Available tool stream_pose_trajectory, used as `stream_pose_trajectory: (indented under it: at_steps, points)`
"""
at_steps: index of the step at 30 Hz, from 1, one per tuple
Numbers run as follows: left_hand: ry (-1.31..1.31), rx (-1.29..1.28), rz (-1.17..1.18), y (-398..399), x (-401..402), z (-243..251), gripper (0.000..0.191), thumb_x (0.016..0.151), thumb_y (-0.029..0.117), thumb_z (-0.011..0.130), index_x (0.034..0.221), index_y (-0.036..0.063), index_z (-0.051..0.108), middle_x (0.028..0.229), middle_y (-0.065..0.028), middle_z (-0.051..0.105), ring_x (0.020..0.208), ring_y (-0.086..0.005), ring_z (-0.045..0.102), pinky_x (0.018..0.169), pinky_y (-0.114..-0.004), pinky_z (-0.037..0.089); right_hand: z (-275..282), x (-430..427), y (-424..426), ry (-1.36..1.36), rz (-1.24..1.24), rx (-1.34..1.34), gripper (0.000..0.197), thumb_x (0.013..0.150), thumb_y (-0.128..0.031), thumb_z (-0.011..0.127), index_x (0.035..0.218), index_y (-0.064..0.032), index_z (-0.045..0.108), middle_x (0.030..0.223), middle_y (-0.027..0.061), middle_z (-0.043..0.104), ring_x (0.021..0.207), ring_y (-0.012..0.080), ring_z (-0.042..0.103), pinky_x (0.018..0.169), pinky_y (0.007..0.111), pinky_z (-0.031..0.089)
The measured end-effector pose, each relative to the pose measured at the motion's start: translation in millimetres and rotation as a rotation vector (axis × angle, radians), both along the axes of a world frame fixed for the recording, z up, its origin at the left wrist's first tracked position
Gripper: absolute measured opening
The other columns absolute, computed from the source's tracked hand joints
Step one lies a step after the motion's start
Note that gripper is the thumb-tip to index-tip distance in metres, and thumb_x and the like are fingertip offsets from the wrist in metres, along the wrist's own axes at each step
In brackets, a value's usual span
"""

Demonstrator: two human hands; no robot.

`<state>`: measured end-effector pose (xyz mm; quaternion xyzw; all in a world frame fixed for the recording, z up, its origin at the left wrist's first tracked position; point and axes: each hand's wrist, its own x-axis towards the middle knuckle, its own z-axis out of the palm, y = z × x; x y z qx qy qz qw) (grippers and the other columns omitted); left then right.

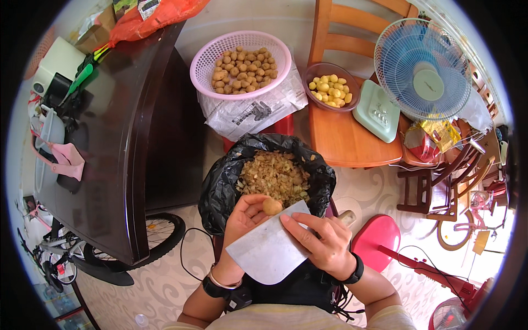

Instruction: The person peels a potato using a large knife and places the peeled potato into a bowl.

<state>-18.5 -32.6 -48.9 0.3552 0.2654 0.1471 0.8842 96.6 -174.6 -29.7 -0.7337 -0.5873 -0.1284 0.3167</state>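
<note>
My left hand (247, 214) holds a small unpeeled potato (272, 206) in its fingers. In my right hand (324, 239) is a cleaver (270, 247) with a broad metal blade, its edge close to the potato; whether they touch is unclear. Below both hands stands a bin lined with a black plastic bag (220, 189), holding a heap of brown peelings (274, 175). Further off, a pink plastic colander (198, 78) holds many unpeeled potatoes (243, 70). To its right, a brown bowl (354, 93) of peeled yellow potatoes (330, 88) rests on a wooden chair (350, 142).
Newspaper (255, 113) lies beneath the colander on a red stool (284, 123). A green kitchen scale (377, 111) and a blue fan (423, 68) are at the right. A dark table (103, 165) stands at the left, with a bicycle wheel (177, 235) under its corner.
</note>
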Motion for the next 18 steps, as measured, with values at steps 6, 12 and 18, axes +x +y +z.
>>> stream_pose_trajectory:
  at_steps: [6,12,18]
  points:
    - [-0.03,0.0,0.016,-1.6,0.6,-1.3,0.044,0.083,0.006,0.07,0.119,0.0015,0.046,0.114,-0.012,0.058,0.107,-0.0177,0.058,0.095,-0.029,0.048,-6.9,3.0,-1.1,-0.033,-0.02,0.046,0.041,0.068,-0.012,0.066,0.109,-0.01,0.07,0.098,-0.0007,0.062,0.061,0.0076,0.052,0.052,0.023,0.04]
    - [-0.003,-0.017,-0.013,-1.0,-0.5,0.3,0.042,0.083,0.007,0.07,0.117,0.0011,0.046,0.113,-0.0118,0.059,0.106,-0.0174,0.059,0.095,-0.029,0.048,-8.5,3.9,-3.2,-0.038,-0.02,0.043,0.041,0.068,-0.011,0.067,0.109,-0.0099,0.07,0.097,-0.0014,0.062,0.062,0.0074,0.053,0.052,0.023,0.04]
    - [-0.015,-0.003,-0.013,0.3,-0.7,1.9,0.044,0.081,0.008,0.072,0.116,0.0016,0.046,0.112,-0.0113,0.06,0.105,-0.0173,0.059,0.094,-0.029,0.048,-5.3,4.4,-2.8,0.019,-0.05,0.01,0.04,0.066,-0.007,0.075,0.106,-0.0094,0.071,0.094,0.001,0.064,0.064,0.0124,0.058,0.054,0.025,0.044]
